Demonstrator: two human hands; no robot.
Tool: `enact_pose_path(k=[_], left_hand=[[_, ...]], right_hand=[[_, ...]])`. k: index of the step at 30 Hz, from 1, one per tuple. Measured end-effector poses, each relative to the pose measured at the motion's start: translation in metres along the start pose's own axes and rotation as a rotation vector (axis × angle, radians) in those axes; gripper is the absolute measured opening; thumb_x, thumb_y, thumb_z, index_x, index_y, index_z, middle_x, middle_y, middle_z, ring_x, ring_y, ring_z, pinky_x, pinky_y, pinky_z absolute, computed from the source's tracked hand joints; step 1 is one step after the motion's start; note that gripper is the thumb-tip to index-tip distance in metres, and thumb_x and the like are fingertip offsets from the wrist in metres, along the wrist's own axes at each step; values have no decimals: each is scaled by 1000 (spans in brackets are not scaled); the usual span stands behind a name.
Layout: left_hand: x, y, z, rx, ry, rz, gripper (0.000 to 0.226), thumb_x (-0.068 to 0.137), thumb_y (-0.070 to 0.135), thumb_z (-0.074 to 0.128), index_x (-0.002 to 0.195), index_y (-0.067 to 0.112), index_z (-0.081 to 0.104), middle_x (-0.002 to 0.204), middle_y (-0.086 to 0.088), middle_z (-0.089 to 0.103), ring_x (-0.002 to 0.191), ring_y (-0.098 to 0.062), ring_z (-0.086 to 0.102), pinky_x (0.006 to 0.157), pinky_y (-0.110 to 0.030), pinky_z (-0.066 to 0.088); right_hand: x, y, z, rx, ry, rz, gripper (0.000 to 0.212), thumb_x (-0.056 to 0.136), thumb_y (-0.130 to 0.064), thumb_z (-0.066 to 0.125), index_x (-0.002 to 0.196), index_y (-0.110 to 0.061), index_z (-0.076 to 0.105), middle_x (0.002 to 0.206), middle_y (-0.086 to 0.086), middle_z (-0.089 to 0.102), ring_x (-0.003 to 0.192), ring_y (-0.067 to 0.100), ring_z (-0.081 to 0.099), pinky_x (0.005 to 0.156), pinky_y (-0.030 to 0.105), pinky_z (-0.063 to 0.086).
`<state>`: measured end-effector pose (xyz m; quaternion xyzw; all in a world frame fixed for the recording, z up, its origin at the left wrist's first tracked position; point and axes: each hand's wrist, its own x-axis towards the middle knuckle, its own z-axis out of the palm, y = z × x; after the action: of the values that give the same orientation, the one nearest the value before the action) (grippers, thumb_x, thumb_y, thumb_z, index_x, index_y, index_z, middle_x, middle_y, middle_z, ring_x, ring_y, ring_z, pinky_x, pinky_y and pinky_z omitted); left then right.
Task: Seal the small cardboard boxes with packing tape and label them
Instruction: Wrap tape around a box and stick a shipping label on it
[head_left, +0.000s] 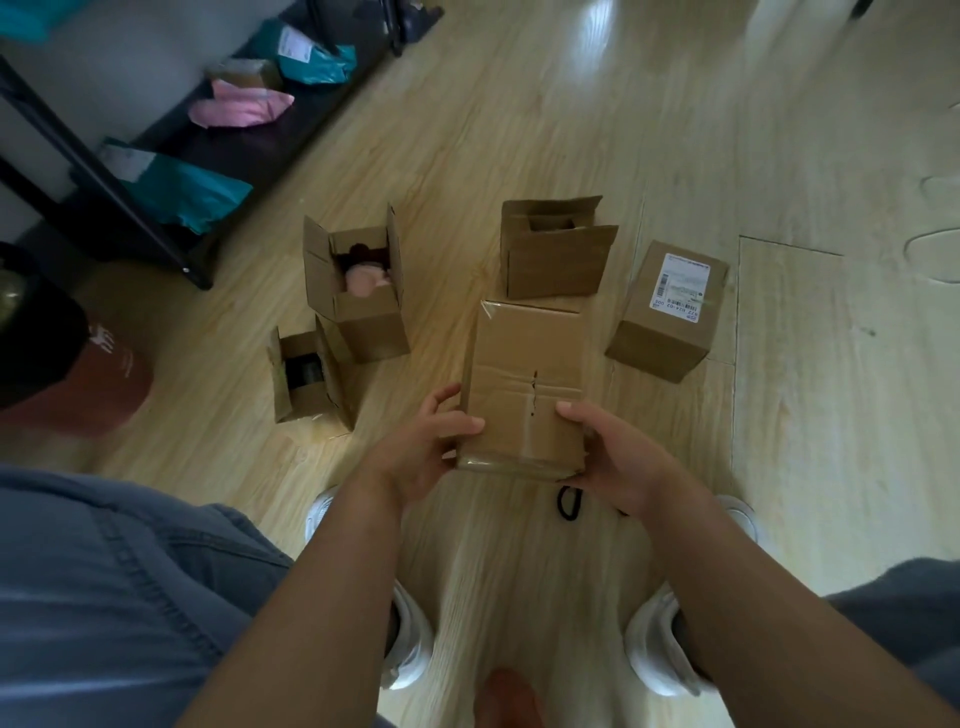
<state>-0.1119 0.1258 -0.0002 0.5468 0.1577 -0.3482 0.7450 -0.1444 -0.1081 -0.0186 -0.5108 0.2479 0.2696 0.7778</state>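
I hold a small taped cardboard box (524, 374) above the wooden floor, its long face turned up. My left hand (431, 447) grips its near left edge, thumb on top. My right hand (608, 457) grips the near right corner. Clear tape shines along its near and far ends. A sealed box with a white shipping label (670, 306) stands to the right. Three open boxes stand beyond and to the left: one with a pink item inside (358, 291), one farther back (556, 249), one with a dark roll inside (306, 374).
A black shelf rack (124, 208) at the left holds teal and pink mailer bags (239, 106). A dark and brown cap (67, 358) lies at the far left. A black loop (569, 501) lies on the floor under the held box. My white shoes (660, 649) are below.
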Motion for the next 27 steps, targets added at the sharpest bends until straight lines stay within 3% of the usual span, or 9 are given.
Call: enact_pose_path(k=[2,5,7,11,14,23,27], left_hand=[[-1,3,1,61,23,-5,103,52,35,86,144,28,41,134,-4,61,114,-24,61,83,-33,53],[-1,2,3,173,82,8,100,49,49,88,139,31,48,128,5,65,124,-20,57,112,-46,35],[-2,2,6,197,136,21,98,46,45,89,134,33,49,126,7,66,123,-17,56,115,-48,28],[-2,3,11,130,135,75,89,55,22,90,133,27,48,122,-1,69,115,-18,63,101,-37,46],[-4,5,11,74,166,114,76,68,9,84,132,24,47,121,-6,68,110,-19,66,89,-30,51],[9,-14,8,67,362,71,70,72,18,85,130,20,47,118,-2,67,108,-18,64,87,-33,53],[22,-17,11,91,427,72,68,74,27,85,128,15,46,119,-3,63,105,-17,63,80,-30,54]], right_hand=[[-2,-1,2,-30,-11,-30,49,82,-35,77,128,-24,66,127,9,68,115,30,66,99,49,54],[-2,-3,5,-101,-36,-56,76,70,-35,84,140,-29,54,129,3,67,118,27,63,102,47,52],[-3,-4,2,-108,-56,-77,86,67,-32,85,144,-32,47,129,1,68,122,28,61,108,49,47],[-6,-12,4,-113,-84,-118,79,79,-20,76,148,-37,41,131,-4,67,123,23,61,110,49,43],[-4,-16,8,-110,-76,-135,77,84,-17,73,151,-35,39,131,-8,66,125,20,60,113,49,40],[3,-3,18,-390,276,-183,51,87,-34,76,134,-23,58,119,-3,67,107,14,65,97,35,51],[12,1,19,-488,334,-235,41,90,-26,73,129,-22,63,115,-4,64,106,15,64,94,34,53]])
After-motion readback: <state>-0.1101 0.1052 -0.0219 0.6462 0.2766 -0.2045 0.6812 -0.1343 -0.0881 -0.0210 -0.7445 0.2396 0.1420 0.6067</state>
